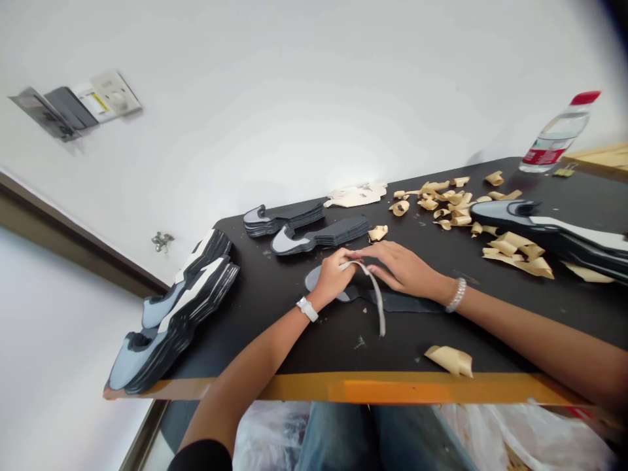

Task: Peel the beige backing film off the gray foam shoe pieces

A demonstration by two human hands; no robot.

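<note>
My left hand [332, 275] is closed, pinching one end of a thin grey strip [377, 297] that trails toward the table's front edge. It rests over a flat grey and black cut piece [392, 301] lying on the black table [275, 327]. My right hand [405, 267] lies flat on that piece beside the left hand, fingers stretched toward the pinched strip end. A white watch is on my left wrist, a beaded bracelet on my right.
Stacks of black and grey cut pieces stand at the left [181, 314], behind the hands [321, 235], and at the right [554, 229]. Several curled tan paper peelings [456, 203] lie scattered; one [450, 360] near the front edge. A water bottle [557, 134] stands far right.
</note>
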